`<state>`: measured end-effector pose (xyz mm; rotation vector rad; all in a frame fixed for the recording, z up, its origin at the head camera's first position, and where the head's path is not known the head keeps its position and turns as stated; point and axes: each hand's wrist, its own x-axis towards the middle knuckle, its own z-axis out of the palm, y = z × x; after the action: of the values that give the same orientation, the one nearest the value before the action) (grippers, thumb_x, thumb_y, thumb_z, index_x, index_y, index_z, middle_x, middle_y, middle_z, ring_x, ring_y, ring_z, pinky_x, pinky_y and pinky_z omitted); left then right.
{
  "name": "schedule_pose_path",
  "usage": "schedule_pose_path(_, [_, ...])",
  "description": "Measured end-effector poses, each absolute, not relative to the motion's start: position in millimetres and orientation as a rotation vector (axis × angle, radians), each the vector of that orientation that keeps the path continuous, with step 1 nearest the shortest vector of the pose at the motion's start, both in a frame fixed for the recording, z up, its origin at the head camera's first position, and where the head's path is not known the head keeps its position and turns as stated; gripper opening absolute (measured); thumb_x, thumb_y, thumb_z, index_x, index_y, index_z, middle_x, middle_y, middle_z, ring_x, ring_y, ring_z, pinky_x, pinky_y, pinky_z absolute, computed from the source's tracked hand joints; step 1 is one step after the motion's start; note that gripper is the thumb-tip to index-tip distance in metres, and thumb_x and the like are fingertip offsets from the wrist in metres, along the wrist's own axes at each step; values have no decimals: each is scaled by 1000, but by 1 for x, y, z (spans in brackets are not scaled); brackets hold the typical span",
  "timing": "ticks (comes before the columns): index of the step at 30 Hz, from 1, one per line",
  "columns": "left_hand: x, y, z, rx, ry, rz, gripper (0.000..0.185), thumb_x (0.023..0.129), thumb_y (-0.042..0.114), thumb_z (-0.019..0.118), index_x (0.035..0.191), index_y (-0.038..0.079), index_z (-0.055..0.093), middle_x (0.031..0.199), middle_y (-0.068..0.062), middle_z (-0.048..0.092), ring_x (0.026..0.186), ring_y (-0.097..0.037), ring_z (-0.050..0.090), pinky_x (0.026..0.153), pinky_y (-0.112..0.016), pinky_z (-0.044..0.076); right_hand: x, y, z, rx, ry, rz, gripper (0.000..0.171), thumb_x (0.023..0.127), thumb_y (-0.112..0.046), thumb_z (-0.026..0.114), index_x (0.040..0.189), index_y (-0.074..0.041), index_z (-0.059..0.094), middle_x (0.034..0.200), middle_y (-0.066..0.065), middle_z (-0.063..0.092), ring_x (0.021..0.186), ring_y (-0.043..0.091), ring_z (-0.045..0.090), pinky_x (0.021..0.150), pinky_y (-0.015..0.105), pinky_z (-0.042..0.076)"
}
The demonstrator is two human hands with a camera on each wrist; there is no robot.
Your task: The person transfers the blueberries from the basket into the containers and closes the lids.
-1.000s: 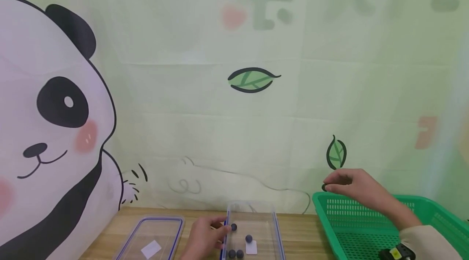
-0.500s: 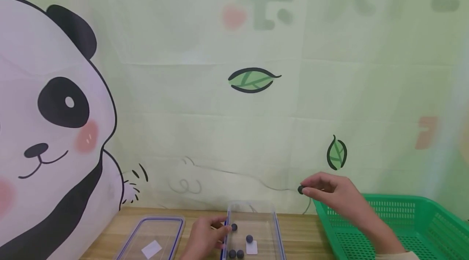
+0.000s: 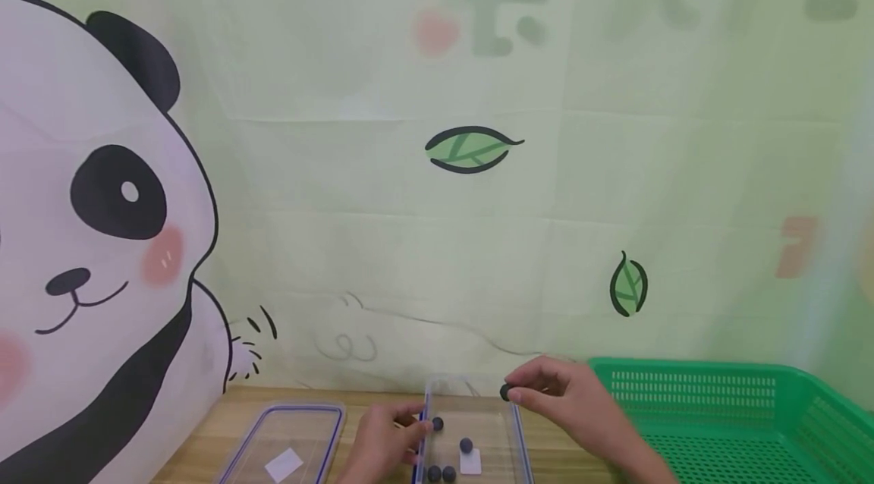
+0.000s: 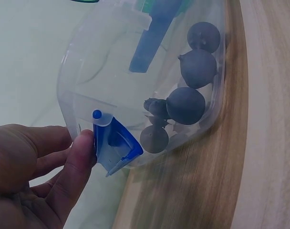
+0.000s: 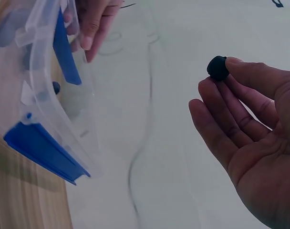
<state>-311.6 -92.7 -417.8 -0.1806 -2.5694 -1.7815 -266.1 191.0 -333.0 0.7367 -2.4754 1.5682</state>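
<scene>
In the head view my right hand pinches a dark blueberry between thumb and fingertips. It is held above the right wall of a clear plastic box. The right wrist view has the same blueberry at the fingertips, apart from the box. At the box's left side, my left hand grips the rim with thumb and fingers. Close by, a blue latch hangs in the left wrist view. Several blueberries lie on the box floor, one near a white label.
A clear lid with a blue seal and a white label lies on the wooden table, left of the box. To the right stands a green perforated basket. A panda-printed cloth hangs behind.
My right hand has moved left and down with the blueberry, from over the green basket to the clear box's right wall. The left hand has stayed on the box.
</scene>
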Motion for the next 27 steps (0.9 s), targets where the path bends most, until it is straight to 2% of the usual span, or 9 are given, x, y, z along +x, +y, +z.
schedule_pose_path(11, [-312,-92,-418,-178,-2574,-1794,35,96,0,76,129,-9,70,91,-8,68,68,-15,69,60,-31,65,-276,169,-365,783,-2592,1624,18,100,-21,77,109,-5,78,100,3,78,93,22,73,80,29,62])
schedule_pose_path(19, [-311,-95,-417,-239,-2560,-1801,36,97,2,75,129,-11,69,90,-7,69,68,-15,69,60,-33,65,-284,149,-393,790,-2725,1732,10,99,-10,76,106,-4,77,98,2,76,93,21,70,86,42,63])
schedule_pose_path(27, [-311,-95,-418,-255,-2555,-1828,37,96,1,75,130,-12,68,90,-8,69,70,-16,70,62,-34,66,-286,141,-406,722,-2865,1815,9,100,-5,72,108,-4,77,99,4,75,93,22,69,88,44,61])
